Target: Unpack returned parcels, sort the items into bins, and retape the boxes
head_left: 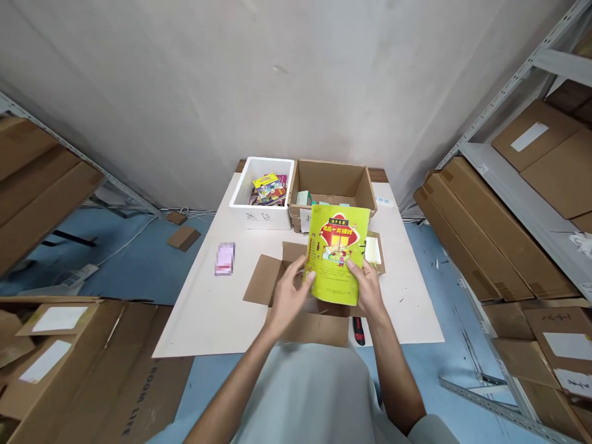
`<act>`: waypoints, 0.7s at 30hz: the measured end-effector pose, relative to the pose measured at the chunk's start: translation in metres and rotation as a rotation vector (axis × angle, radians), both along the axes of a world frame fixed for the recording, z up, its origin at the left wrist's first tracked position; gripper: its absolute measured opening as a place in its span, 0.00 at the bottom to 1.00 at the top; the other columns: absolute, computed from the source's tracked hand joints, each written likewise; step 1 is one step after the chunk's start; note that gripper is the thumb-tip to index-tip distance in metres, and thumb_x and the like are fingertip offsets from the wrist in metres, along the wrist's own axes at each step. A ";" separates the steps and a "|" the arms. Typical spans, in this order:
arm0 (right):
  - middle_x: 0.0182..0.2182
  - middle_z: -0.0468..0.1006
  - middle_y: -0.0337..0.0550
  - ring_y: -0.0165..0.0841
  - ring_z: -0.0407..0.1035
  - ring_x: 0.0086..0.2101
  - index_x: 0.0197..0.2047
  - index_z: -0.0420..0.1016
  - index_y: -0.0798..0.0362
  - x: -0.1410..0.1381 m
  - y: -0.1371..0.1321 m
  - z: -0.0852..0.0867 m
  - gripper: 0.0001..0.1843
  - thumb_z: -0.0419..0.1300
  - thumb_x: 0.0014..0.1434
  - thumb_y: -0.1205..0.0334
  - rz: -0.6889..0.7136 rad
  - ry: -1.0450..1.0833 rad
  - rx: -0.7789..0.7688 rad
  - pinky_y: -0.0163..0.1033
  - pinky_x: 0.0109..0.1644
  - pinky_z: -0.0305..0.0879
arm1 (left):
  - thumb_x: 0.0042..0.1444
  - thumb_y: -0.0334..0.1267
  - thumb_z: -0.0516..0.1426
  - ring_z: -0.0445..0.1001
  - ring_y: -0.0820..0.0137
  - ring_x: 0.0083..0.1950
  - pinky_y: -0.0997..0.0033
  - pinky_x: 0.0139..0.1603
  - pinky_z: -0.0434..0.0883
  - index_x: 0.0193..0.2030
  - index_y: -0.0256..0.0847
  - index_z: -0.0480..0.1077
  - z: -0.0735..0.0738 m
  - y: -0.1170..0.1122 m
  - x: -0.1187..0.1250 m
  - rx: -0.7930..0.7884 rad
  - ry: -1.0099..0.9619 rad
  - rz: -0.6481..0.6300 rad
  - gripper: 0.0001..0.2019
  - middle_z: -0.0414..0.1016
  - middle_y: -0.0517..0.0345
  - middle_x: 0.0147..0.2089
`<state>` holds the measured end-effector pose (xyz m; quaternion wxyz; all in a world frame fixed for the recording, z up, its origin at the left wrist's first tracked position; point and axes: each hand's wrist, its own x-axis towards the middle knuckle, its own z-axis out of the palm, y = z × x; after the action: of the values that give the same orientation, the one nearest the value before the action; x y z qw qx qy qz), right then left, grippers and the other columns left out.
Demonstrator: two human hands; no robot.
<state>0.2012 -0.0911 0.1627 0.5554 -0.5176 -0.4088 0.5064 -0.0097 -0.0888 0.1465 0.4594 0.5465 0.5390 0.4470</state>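
A bright yellow-green book (337, 256) with a red and white cover picture is held up, cover facing me, above an open cardboard box (263, 280). My right hand (369, 291) grips its lower right edge, the thumb lying on the cover. At the lower left edge, my left hand (291, 296) pinches the book with thumb and fingers. Most of the box's inside is hidden behind the book and my hands. Close to my right wrist lies a red and black box cutter (358, 331) on the white table (203, 317).
Behind stand a white foam box (268, 217) with several books and a larger cardboard box (330, 166) with small items. A small carton (380, 262) sits right of the book. A pixelated pink item (225, 258) lies left. Shelves with cartons (499, 234) flank the table.
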 end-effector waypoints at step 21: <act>0.66 0.86 0.60 0.58 0.78 0.69 0.66 0.85 0.50 0.021 0.020 -0.009 0.49 0.82 0.51 0.27 -0.052 0.023 -0.043 0.63 0.77 0.74 | 0.48 0.65 0.80 0.91 0.45 0.53 0.46 0.59 0.89 0.57 0.37 0.90 0.046 0.003 -0.019 -0.140 -0.322 0.061 0.38 0.91 0.43 0.54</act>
<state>0.2220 -0.0716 0.1535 0.5617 -0.5342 -0.3778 0.5064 -0.0292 -0.0854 0.1923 0.5629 0.4179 0.5049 0.5037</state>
